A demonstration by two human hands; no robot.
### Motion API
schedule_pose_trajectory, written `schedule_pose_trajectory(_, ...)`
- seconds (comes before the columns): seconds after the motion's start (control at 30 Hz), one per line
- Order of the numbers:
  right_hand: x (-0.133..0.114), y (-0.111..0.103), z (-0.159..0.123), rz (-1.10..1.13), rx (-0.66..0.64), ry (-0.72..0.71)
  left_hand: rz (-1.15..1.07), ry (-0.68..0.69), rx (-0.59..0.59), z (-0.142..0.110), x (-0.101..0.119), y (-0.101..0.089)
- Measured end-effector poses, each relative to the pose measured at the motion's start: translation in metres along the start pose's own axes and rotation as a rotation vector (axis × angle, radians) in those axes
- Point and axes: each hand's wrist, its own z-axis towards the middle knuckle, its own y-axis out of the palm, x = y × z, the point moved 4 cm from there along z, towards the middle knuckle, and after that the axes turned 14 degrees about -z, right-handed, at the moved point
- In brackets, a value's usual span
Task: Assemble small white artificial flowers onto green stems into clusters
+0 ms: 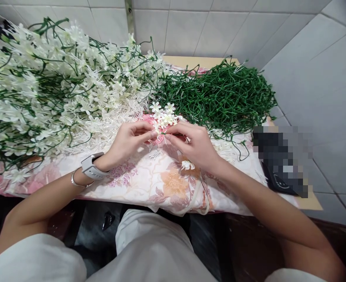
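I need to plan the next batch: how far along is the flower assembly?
Looks done: a large heap of flowered stems lies at the left. In hand: the left hand and right hand together pinch a small sprig of white blossoms. Left: a pile of bare green stems at the right, so plenty seems to remain.

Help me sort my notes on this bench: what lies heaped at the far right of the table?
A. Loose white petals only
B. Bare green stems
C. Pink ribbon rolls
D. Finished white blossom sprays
B: the bare green stems form a tangled heap at the far right, with the white flower sprays heaped to the left.
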Motion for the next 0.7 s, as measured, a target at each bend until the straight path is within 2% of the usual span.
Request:
schedule_pose_trajectory(0.27, 0.000, 0.005, -0.002, -0.041, -0.049, -0.034, 0.158, 0.133, -0.043, -0.002, -0.002, 0.003)
schedule_pose_trajectory(0.43, 0.006, 0.016, -0.005, 0.039, -0.130, 0.015, 0.274, 0.222, -0.063, -0.004, -0.010, 0.004)
schedule_pose_trajectory(0.7, 0.014, 0.031, -0.011, 0.182, -0.175, 0.024, 0.236, 0.167, -0.104, -0.004, -0.026, 0.007)
